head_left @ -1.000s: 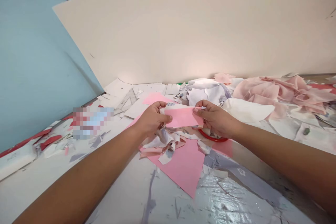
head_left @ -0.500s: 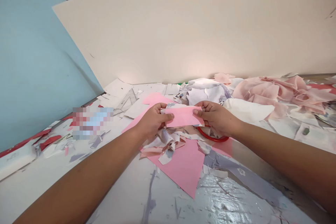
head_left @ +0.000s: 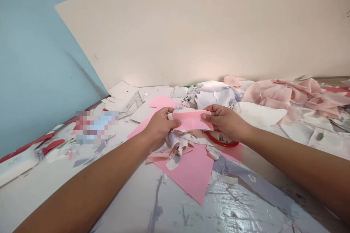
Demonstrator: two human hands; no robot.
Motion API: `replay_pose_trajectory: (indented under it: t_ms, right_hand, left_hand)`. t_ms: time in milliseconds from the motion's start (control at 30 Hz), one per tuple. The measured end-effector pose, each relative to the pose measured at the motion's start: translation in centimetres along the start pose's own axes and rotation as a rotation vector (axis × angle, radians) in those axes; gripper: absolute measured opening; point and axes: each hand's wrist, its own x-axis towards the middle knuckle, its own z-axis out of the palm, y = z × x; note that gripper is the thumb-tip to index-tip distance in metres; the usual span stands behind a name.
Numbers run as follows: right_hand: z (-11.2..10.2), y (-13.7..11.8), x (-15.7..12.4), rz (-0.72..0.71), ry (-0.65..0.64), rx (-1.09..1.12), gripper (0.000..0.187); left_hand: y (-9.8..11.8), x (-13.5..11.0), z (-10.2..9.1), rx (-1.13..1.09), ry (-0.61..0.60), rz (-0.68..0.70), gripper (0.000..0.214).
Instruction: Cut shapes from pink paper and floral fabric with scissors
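Between my two hands a small pink rectangular piece (head_left: 191, 120), paper or stiff cloth, is stretched flat. My left hand (head_left: 163, 123) pinches its left end, thumb on the pink face and fingers behind. The right end is pinched the same way by my right hand (head_left: 222, 119). White material with a grey-dotted patch (head_left: 178, 109) shows along the top edge. Below lie crumpled patterned fabric scraps (head_left: 179, 145) on a larger pink sheet (head_left: 191, 174). A red ring-shaped handle (head_left: 225, 143) sits under my right hand; what it belongs to is hidden.
Piled pink cloth (head_left: 295, 96) and white cloth (head_left: 258, 113) lie at the right. A clear set square (head_left: 133, 102) is at the back left, with red scraps (head_left: 54, 146) further left. A pale board (head_left: 205, 29) leans behind the white tabletop (head_left: 125, 196).
The pink piece has tilted slightly in my fingers, and more white shows along its top and left edges. Both hands keep their pinch in nearly the same place.
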Motion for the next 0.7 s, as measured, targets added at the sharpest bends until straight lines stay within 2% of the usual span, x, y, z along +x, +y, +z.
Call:
replay_pose_trajectory:
  t_ms: [133,333,467,700]
  right_hand:
    - [0.1,-0.35,-0.18,0.059,-0.015,0.083,0.022]
    - [0.18,-0.49,-0.13,0.083,0.038,0.154,0.012]
    - [0.22,-0.33,-0.11,0.046,0.046,0.116,0.013]
    - [0.23,-0.55,-0.32,0.034,0.051,0.094,0.019]
  left_hand:
    - [0.06,0.04,-0.05,0.007,0.0,-0.008,0.051]
    - [0.0,0.28,-0.03,0.001,0.031,0.013,0.05]
    - [-0.1,0.39,-0.06,0.006,0.071,-0.007,0.052]
    - [-0.29,0.34,-0.23,-0.013,0.017,0.019,0.051]
